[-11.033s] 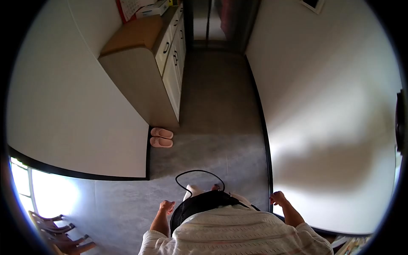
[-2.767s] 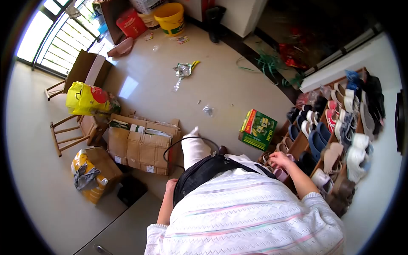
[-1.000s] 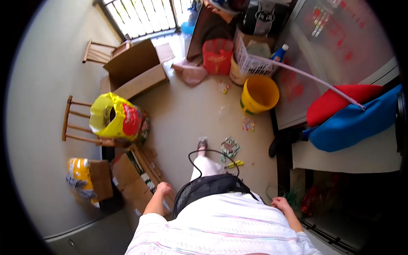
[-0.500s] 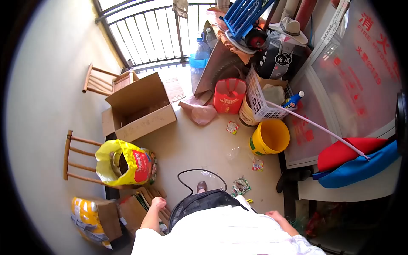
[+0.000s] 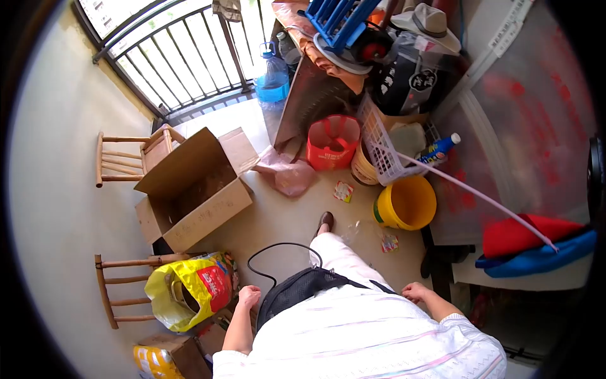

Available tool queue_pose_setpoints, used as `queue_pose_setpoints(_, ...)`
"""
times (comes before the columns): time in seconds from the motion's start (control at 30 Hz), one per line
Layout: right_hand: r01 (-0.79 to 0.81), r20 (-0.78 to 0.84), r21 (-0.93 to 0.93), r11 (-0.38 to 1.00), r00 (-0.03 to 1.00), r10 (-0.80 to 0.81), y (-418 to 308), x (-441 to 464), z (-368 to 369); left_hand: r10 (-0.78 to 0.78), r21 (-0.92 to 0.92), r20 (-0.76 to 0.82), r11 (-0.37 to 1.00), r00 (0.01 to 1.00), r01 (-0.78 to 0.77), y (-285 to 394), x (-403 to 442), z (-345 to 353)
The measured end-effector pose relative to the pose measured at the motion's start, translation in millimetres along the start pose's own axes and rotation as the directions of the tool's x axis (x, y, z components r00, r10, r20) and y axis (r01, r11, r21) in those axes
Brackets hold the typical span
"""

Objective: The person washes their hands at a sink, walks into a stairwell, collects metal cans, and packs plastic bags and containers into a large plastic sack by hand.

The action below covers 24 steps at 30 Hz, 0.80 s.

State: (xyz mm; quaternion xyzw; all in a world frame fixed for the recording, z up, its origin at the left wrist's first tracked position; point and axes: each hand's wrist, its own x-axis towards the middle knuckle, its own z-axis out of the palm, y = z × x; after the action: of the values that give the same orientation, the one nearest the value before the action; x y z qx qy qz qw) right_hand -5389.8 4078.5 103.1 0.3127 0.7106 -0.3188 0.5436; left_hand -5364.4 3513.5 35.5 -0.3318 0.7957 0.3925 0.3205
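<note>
My left hand (image 5: 249,296) hangs at my left side with its fingers curled in, and nothing shows in it. It is nearest to a yellow plastic bag (image 5: 169,292) standing open against a wooden chair. Beside my right hip, my right hand (image 5: 415,292) is also loosely closed, with no object showing. Between the hands a black mesh waist bag (image 5: 297,290) rests on my front, and a black cord (image 5: 268,246) loops out from it. One brown shoe (image 5: 326,222) is stretched forward on the floor.
An open cardboard box (image 5: 211,211) lies ahead left near wooden chairs. Ahead stand a red bag (image 5: 332,144), a pink plastic bag (image 5: 287,172) and a water bottle (image 5: 271,79). A yellow bucket (image 5: 410,205) and white basket (image 5: 379,136) are right, with a pink stick (image 5: 480,196) crossing.
I have stepped forward, with one leg now stretched out ahead. Both hands have swung slightly forward and stay curled. The yellow bag and cartons sit lower in view.
</note>
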Motion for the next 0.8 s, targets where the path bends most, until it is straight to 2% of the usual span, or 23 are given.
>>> queue_pose_setpoints(0.07,0.007,-0.028,-0.011,1.0,1.0,-0.007,-38,14,-25,-0.004,0.042,-0.014,0.999,1.0,0.004,18,25,-6)
queue_pose_setpoints(0.13,0.036,-0.036,-0.059,0.998,0.999,-0.038,-82,19,-54,-0.098,0.016,0.002,0.995,0.995,0.098,51,40,-18)
queue_pose_setpoints(0.23,0.122,-0.039,-0.067,0.99,0.991,-0.125,-161,14,-110,-0.178,-0.213,0.033,0.96,0.984,0.181,69,89,-23)
queue_pose_setpoints(0.33,0.21,-0.104,-0.081,0.974,0.971,-0.218,-228,8,-154,-0.165,-0.346,0.012,0.925,0.986,0.159,114,101,-29)
queue_pose_setpoints(0.4,0.245,-0.155,-0.072,0.967,0.955,-0.253,-262,4,-171,-0.211,-0.342,0.081,0.912,0.974,0.226,126,109,-31)
queue_pose_setpoints(0.43,0.252,-0.144,-0.03,0.967,0.956,-0.254,-273,2,-175,-0.227,-0.284,0.107,0.926,0.968,0.248,127,112,-35)
queue_pose_setpoints(0.53,0.239,-0.128,0.059,0.969,0.965,-0.23,-268,2,-168,-0.261,-0.071,0.127,0.96,0.957,0.271,129,121,-57)
queue_pose_setpoints(0.6,0.156,-0.089,0.042,0.987,0.984,-0.151,-256,-5,-149,-0.222,0.01,0.079,0.975,0.972,0.222,120,137,-75)
queue_pose_setpoints(0.67,0.103,-0.127,0.061,0.993,0.987,-0.095,-226,-1,-126,-0.122,0.1,0.036,0.988,0.992,0.118,120,152,-100)
queue_pose_setpoints(0.73,0.079,-0.095,-0.104,0.991,0.991,-0.089,-219,-15,-97,0.012,0.104,-0.11,0.995,0.994,-0.001,112,169,-116)
queue_pose_setpoints(0.77,0.13,-0.025,0.051,0.99,0.991,-0.129,-160,33,-95,0.021,0.042,-0.108,0.999,0.994,-0.017,120,165,-127)
queue_pose_setpoints(0.8,0.119,-0.02,-0.034,0.992,0.993,-0.12,-155,35,-92,0.039,-0.038,-0.157,0.998,0.987,-0.046,122,158,-135)
